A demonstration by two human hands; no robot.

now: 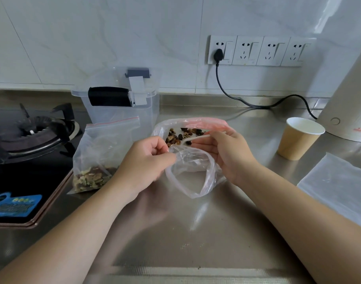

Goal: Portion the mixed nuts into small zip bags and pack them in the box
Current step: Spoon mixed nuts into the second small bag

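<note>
Head view, centre of frame: the left hand (148,160) pinches the near rim of a small empty zip bag (192,173) between thumb and curled fingers, holding its mouth open toward the viewer. The right hand (224,154), at the bag's 3 o'clock, cups the bag's far side with its lower fingers while thumb and forefinger hold the handle of a white plastic spoon (196,138). The spoon's bowl reaches toward 10 o'clock into a larger open bag of mixed nuts (182,136), which lies on the counter just behind the small bag, at its 12 o'clock, with a pinkish strip along its far edge. At 9 o'clock from the hands a filled zip bag (102,156) with a red seal line stands slumped on the steel counter (196,232), nuts gathered at its bottom. Behind that, at 11 o'clock, sits a clear plastic box (122,111) with its lid tipped up at the back. A gas stove (32,136) fills the far 9 o'clock side. At 2 o'clock stands a brown paper cup (299,138), and beyond it a cream kettle (347,103) whose black cord (257,104) runs to a wall socket (221,50). Flat spare bags (339,187) lie at 4 o'clock.
</note>
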